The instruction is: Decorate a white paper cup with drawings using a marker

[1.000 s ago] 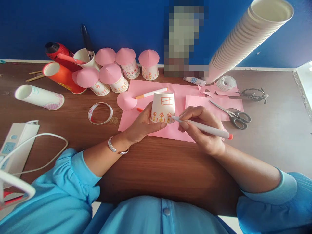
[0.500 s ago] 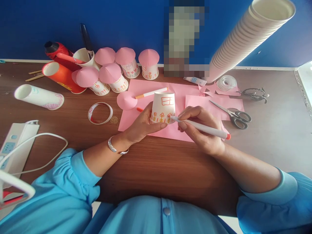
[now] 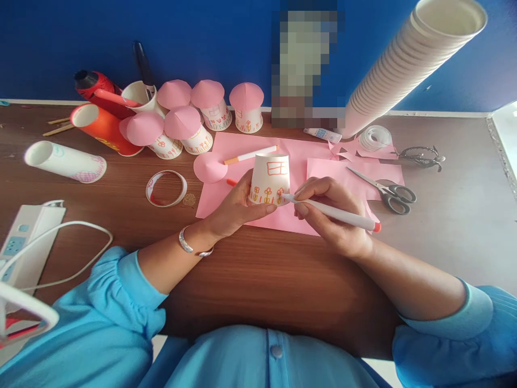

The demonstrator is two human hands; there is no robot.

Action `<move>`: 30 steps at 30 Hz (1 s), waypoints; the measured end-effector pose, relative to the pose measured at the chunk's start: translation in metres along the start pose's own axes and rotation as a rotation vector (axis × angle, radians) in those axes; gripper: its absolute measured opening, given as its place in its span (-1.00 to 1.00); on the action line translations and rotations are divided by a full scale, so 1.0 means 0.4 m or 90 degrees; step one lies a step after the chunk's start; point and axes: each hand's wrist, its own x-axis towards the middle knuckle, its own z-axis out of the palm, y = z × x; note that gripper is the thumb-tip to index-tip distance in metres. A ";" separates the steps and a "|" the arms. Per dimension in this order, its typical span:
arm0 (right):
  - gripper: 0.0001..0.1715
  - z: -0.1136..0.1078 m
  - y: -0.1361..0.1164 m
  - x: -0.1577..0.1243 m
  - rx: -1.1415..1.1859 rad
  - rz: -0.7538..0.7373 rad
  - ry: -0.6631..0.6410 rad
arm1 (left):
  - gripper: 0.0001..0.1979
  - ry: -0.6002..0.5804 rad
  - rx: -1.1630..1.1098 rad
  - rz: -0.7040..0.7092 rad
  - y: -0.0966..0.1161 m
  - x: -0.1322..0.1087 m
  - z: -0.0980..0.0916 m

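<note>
Paper cup (image 3: pixel 270 175) with a drawn window and flowers is held narrow end up above pink paper (image 3: pixel 218 196), clamped in the left hand (image 3: pixel 242 203); the right hand (image 3: pixel 337 210) pinches a white marker (image 3: pixel 343 214), its tip at the cup's lower right, though contact is hard to confirm. Just beyond lie a second marker (image 3: pixel 254 154) and a pink cone (image 3: pixel 210 167); scissors (image 3: pixel 393 197) rest to the right. Cone-topped cups (image 3: pixel 246 98) and a tall cup stack (image 3: pixel 407 73) stand behind, on a brown table (image 3: pixel 274 280) against a blue wall (image 3: pixel 205 37).
</note>
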 end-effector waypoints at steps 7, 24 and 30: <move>-0.92 0.001 -0.001 0.000 0.003 0.003 0.002 | -0.43 0.001 -0.015 0.003 0.002 0.001 0.002; -0.72 0.016 0.041 0.000 0.111 -0.035 0.167 | -0.40 0.032 -0.061 -0.003 0.001 0.004 -0.001; -0.10 0.000 0.078 0.020 -0.081 -0.171 0.031 | -0.42 -0.019 -0.099 0.005 0.007 -0.001 -0.004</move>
